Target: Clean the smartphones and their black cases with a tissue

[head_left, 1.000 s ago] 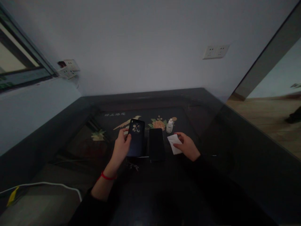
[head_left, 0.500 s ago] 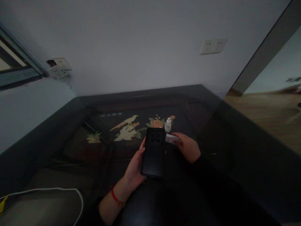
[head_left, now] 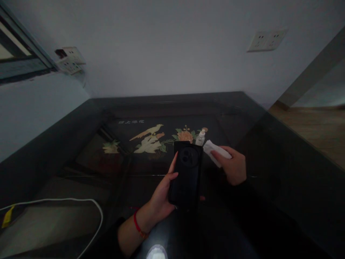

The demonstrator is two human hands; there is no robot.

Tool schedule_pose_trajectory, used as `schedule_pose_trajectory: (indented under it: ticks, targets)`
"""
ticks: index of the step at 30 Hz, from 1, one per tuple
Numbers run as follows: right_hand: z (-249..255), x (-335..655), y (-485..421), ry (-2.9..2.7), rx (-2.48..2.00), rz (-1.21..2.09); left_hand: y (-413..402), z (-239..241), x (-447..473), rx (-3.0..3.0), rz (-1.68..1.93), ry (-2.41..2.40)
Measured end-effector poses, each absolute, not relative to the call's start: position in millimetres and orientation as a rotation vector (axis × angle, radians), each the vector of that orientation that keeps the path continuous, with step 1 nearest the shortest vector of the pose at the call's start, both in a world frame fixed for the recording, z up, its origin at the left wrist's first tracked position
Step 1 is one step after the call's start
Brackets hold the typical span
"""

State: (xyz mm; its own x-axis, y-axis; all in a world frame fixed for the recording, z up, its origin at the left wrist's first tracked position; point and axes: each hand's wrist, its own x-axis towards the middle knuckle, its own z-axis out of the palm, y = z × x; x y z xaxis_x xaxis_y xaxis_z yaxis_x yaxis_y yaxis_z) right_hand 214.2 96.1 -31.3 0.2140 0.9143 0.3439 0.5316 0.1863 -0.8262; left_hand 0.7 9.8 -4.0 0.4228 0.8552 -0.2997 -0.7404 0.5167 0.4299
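Dark tabletop [head_left: 167,108] against pale wall [head_left: 167,54]. Nearer than bottle [head_left: 200,139]: phone [head_left: 185,181], grasped in left hand [head_left: 162,196]; presumably rigid, slippery, fragile, best held by its edges. Right of bottle: white wipe [head_left: 215,149], pinched in right hand [head_left: 234,166].

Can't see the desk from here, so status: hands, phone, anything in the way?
Left hand holding black phone, camera side showing. Right hand gripping white tissue beside it. Small bottle standing just beyond phone.
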Motion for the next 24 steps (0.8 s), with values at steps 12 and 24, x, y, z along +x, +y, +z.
schedule_pose_trajectory:
  ticks: [12, 24]
  targets:
    - [-23, 196, 74, -2.001, -0.860, -0.116, -5, -14, 11, 0.343, 0.824, 0.481]
    - [-17, 212, 84, -2.269, -0.623, 0.039, -6, -15, 9, 0.370, 0.803, 0.484]
